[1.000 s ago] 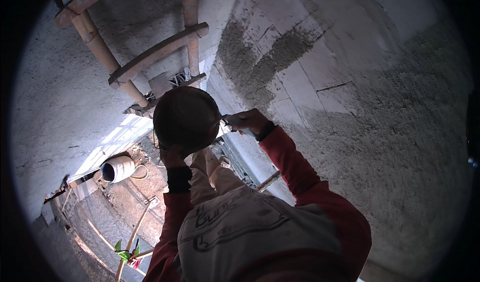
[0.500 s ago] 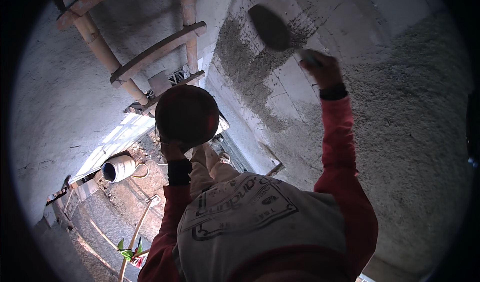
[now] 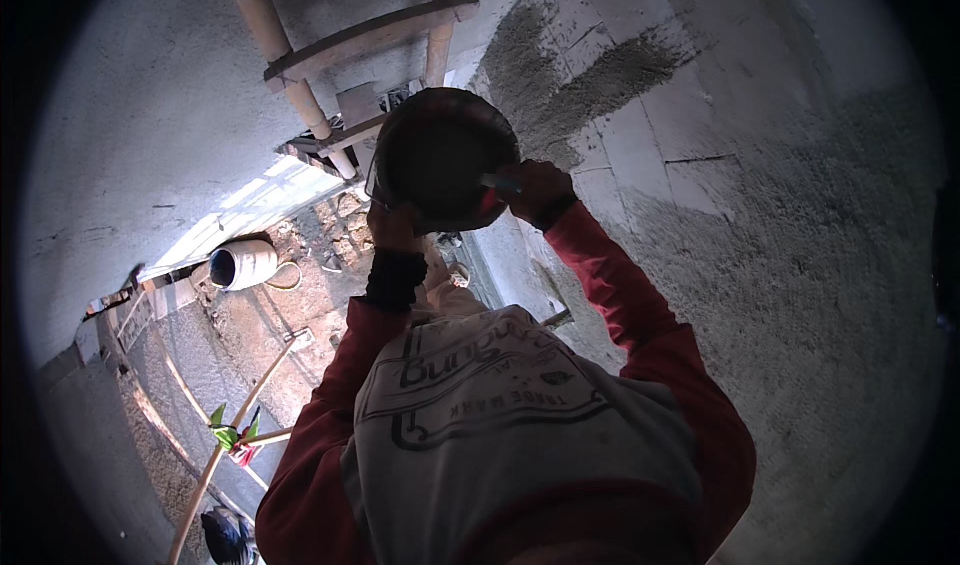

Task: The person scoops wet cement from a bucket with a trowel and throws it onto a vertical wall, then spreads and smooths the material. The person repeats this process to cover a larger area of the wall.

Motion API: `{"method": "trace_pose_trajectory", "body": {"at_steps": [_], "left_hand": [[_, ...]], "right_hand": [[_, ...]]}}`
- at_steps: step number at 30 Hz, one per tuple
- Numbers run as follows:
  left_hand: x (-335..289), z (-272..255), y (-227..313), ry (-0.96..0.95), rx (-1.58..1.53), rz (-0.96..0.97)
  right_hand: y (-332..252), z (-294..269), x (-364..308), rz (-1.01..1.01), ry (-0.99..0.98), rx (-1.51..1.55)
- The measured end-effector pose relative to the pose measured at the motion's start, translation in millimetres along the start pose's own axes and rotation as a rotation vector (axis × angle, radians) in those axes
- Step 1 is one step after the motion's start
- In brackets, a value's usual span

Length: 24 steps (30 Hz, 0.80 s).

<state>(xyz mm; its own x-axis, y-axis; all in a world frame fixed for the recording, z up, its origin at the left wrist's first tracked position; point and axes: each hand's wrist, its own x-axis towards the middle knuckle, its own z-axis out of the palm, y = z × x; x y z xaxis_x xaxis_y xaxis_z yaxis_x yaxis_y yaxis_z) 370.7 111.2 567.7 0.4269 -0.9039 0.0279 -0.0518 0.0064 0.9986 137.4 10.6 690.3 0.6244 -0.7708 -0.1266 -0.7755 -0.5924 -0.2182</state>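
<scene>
A dark round bowl point(image 3: 432, 115) is held out in front of my chest, its inside in deep shadow. My left hand point(image 3: 396, 227) is closed on the bowl's near rim. At the bowl's right side, my right hand point(image 3: 540, 191) is wrapped round the handle of a trowel point(image 3: 494, 181). The trowel's blade is down in the bowl and cannot be made out. Beyond my right hand, rough grey mortar point(image 3: 610, 90) covers part of the pale block wall point(image 3: 690, 180) in an uneven patch.
Bamboo poles point(image 3: 262, 15) with a wooden crosspiece point(image 3: 370, 37) stand ahead on the left. Far below lie a white barrel point(image 3: 243, 265) on its side and rubble. Thin poles point(image 3: 200, 495) cross at the lower left, with green and red material at their joint.
My right hand has brought the trowel from the wall down to the bowl. The bowl now sits higher and farther right in view. More mortar shows on the wall.
</scene>
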Motion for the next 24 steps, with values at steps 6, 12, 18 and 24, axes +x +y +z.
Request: {"method": "trace_pose_trajectory", "body": {"at_steps": [6, 12, 18, 24], "left_hand": [[6, -16, -20, 0.112, -0.355, -0.297], [20, -38, 19, 0.228, -0.269, -0.384], [26, -55, 28, 0.298, -0.19, -0.496], [14, -66, 22, 0.347, -0.224, -0.602]], "right_hand": [[-7, -18, 15, -0.224, 0.338, 0.148], [23, 15, 50, 0.329, -0.229, 1.224], [247, 75, 66, 1.02, -0.113, 1.205], [168, -146, 34, 0.563, 0.679, 0.475]]}}
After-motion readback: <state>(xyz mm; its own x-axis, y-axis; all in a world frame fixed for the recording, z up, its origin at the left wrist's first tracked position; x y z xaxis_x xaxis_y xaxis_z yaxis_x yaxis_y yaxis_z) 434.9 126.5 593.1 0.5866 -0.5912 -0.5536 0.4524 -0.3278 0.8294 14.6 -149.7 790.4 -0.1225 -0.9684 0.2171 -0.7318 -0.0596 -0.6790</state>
